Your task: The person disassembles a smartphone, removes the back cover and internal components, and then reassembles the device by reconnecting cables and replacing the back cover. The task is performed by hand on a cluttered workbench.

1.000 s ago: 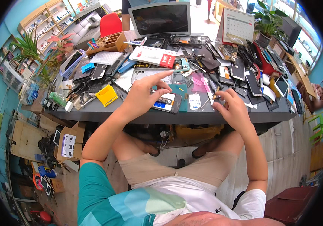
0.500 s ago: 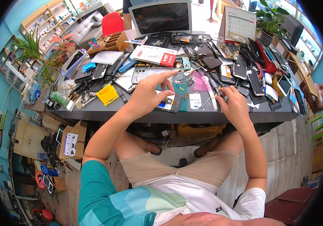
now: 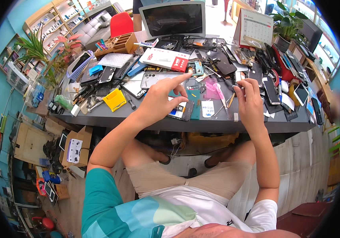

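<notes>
My left hand (image 3: 161, 97) hovers over an opened phone (image 3: 181, 110) with its insides showing, near the front edge of the desk. Its index finger is stretched out and the thumb stands apart; I see nothing held. To the right, my right hand (image 3: 251, 98) is raised with curled fingers, the thumb and index tips close together. Whatever lies between those tips, if anything, is too small to make out. Between my hands are a teal mat (image 3: 195, 107), a white card with handwriting (image 3: 207, 108), a pink tool (image 3: 219, 92) and a small white piece (image 3: 236, 117).
Phones, parts and tools crowd the desk. A white and red box (image 3: 164, 58) lies behind my left hand, and a yellow plastic piece (image 3: 114, 100) lies left of it. Farther back stand a monitor (image 3: 174, 20), a calendar (image 3: 255, 27) and a potted plant (image 3: 284, 29).
My right hand has lifted and shifted right, its fingers unbending a little. My left hand keeps much the same place and pose over the phone. The whole view has shifted slightly.
</notes>
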The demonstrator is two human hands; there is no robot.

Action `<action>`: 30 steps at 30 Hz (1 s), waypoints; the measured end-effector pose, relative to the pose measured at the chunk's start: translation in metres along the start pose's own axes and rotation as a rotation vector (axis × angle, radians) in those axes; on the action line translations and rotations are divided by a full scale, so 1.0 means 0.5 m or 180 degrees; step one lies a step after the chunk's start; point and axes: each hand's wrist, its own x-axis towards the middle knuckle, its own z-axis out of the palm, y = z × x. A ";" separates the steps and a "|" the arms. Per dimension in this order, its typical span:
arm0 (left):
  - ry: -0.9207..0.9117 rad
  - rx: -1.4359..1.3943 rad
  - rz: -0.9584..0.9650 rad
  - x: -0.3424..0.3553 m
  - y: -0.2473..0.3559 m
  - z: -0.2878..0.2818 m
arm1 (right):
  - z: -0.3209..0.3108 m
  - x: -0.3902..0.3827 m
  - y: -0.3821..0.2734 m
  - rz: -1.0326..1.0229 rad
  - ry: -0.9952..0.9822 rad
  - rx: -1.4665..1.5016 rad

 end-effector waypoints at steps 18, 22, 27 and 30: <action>0.0004 -0.0292 -0.0057 0.001 0.003 0.030 | 0.048 0.050 -0.127 0.1702 -0.0337 0.3376; 0.0022 -0.0268 -0.0054 -0.003 0.005 0.031 | 0.053 0.035 -0.151 0.1568 -0.0536 0.2973; 0.0023 -0.0295 -0.0063 -0.005 0.008 0.030 | 0.058 0.034 -0.165 0.1418 -0.0530 0.2792; 0.0100 -0.0288 -0.0018 0.000 0.003 0.032 | 0.055 0.029 -0.169 0.1457 -0.0553 0.2803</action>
